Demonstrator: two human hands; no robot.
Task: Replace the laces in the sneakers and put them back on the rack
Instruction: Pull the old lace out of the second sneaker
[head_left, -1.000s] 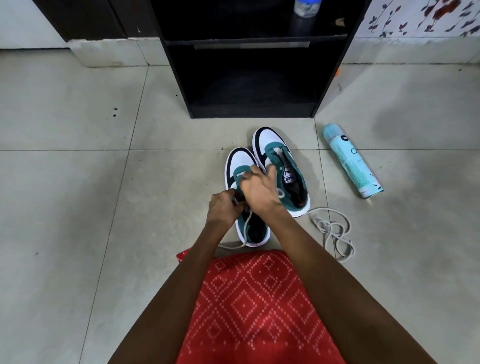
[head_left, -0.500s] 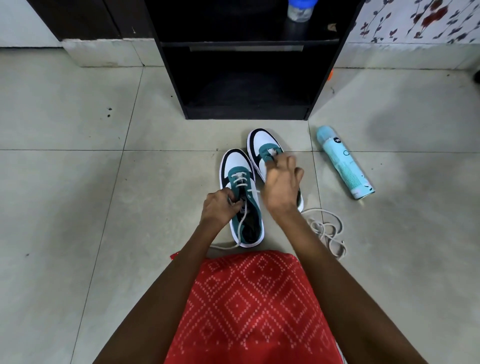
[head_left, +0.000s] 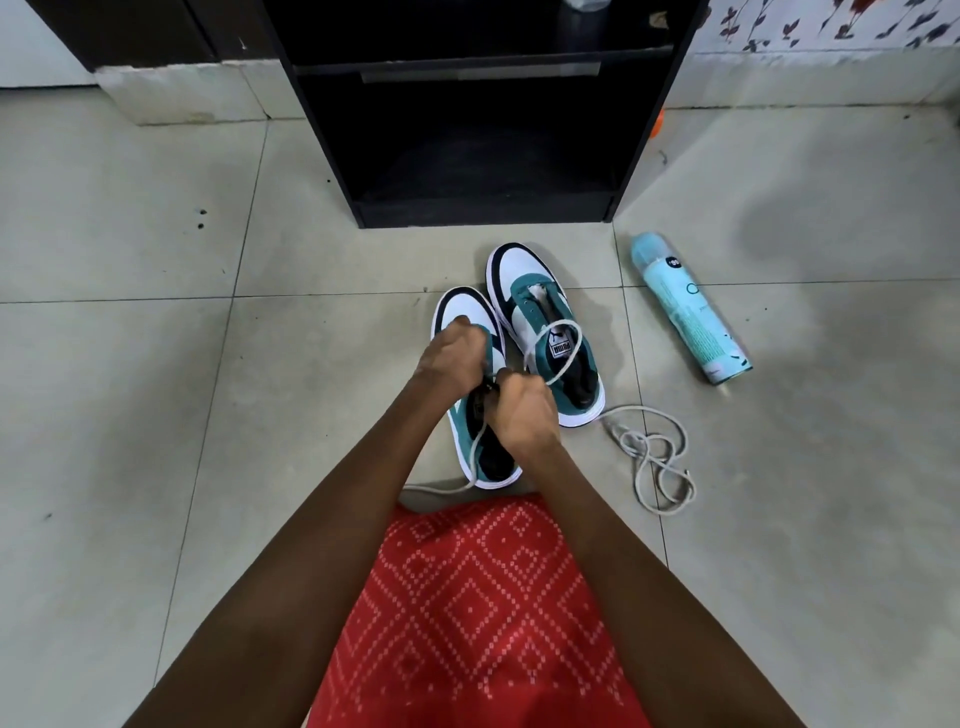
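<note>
Right hand (head_left: 522, 410) back at left sneaker (head_left: 462, 310), gripping lace (head_left: 576, 347), left hand (head_left: 454, 358) curled over its front, hold hidden.

Pale grey tiled floor (head_left: 130, 415); black rack (head_left: 483, 213) against floral-patterned wall (head_left: 831, 26).

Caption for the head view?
Left hand grips the near sneaker, right hand its white lace; far sneaker, loose lace and spray can lie by the rack.

The near sneaker (head_left: 467, 312) and far sneaker (head_left: 519, 273) are teal, white and black. The four o'clock loose lace (head_left: 631, 440) is off-white, the can (head_left: 688, 312) pale blue, the cloth (head_left: 467, 613) red with white dotted diamonds.
</note>
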